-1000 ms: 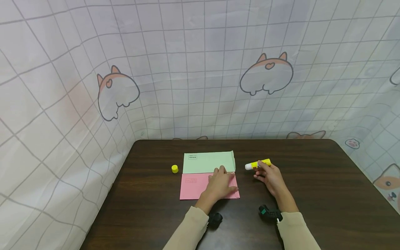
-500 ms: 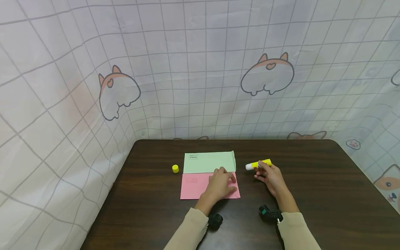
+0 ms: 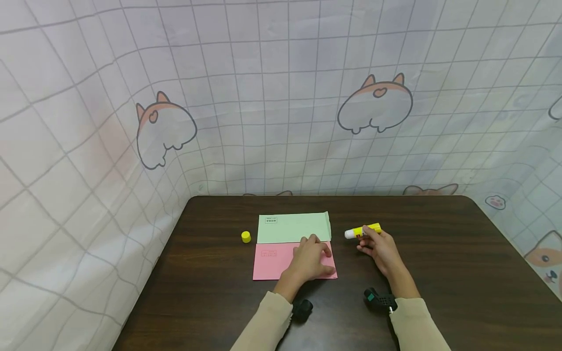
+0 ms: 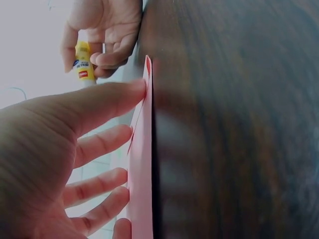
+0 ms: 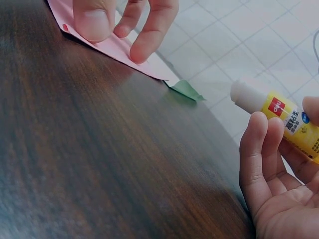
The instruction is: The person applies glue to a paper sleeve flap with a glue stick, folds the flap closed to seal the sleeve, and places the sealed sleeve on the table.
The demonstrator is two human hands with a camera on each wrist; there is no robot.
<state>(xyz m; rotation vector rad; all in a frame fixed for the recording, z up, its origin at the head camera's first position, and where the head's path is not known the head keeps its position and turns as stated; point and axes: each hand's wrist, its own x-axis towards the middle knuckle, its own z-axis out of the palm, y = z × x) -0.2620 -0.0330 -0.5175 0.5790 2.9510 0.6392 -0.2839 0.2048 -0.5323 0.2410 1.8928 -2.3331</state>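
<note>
A pink envelope [image 3: 272,265] lies on the table with a pale green envelope [image 3: 290,229] just beyond it. My left hand [image 3: 307,258] rests over the right part of the pink one, fingers spread and fingertips touching it. In the left wrist view the thumb [image 4: 114,99] lies at the envelope's edge near a corner. To the right, my right hand [image 3: 381,251] holds a yellow glue stick [image 5: 294,119] between thumb and fingers, above the table. Its cap is off, and the white end points left, toward the envelopes.
The yellow cap [image 3: 246,237] stands on the table left of the envelopes. A dark wooden table [image 3: 210,302] reaches back to a white checked curtain [image 3: 281,122] with cartoon animals. Black wrist cameras sit on both wrists.
My left thumb has shifted slightly toward the near right corner of the pink envelope. The right hand and the glue stick have stayed in place.
</note>
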